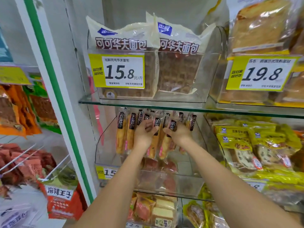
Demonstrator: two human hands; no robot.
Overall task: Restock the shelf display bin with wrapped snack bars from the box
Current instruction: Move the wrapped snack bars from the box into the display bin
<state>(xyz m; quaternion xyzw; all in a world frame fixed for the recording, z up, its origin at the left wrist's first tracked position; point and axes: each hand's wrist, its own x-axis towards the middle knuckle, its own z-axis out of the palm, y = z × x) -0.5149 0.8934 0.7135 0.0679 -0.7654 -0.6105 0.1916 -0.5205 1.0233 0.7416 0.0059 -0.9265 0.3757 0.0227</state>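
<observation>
Golden snack bars wear black labels.

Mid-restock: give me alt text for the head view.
A person reaches into a clear display bin under a glass shelf, left grip and right grip curled around upright wrapped snack bars with black labels. Waffle bread packs behind a 15.8 price tag stand on that shelf.

Waffle bread bags read 可可华夫面包. The yellow price tag below read 出鲜可可华夫面包, 15.8 元/斤. A second tag to its right read 19.8. A red pack read 麻辣王子.
</observation>
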